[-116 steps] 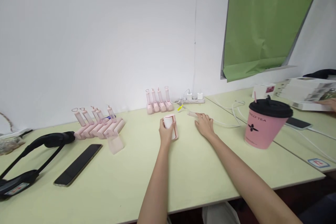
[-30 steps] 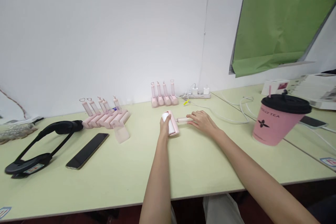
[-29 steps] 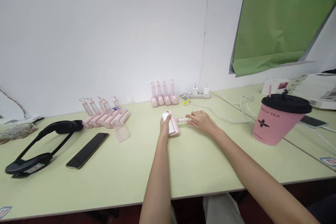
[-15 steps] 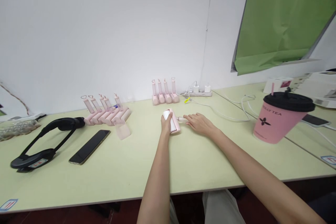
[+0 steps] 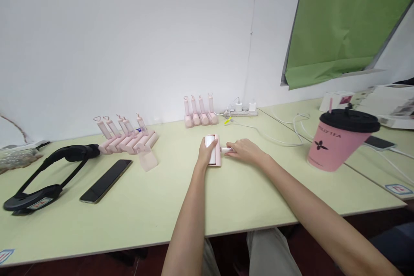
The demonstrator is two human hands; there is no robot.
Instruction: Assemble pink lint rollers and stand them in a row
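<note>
A small pink lint roller with a white paper roll lies across the middle of the table, its clear handle pointing right. My left hand is closed around the roller's head, thumb over the white roll. My right hand grips the handle's far end, so the fingers hide that tip. Further back against the wall stand several pink lint rollers with upright handles. More of the same rollers are grouped to the left, and a translucent pink cover lies in front of them.
A black phone and a black headset-like band lie on the left. To the right stands a pink cup with a black lid. Behind my right hand, white cables run from a power strip at the wall.
The view has shifted slightly. The lint roller has turned a little, with more of its pink frame showing, and my right hand's fingers have curled tighter around the handle.
</note>
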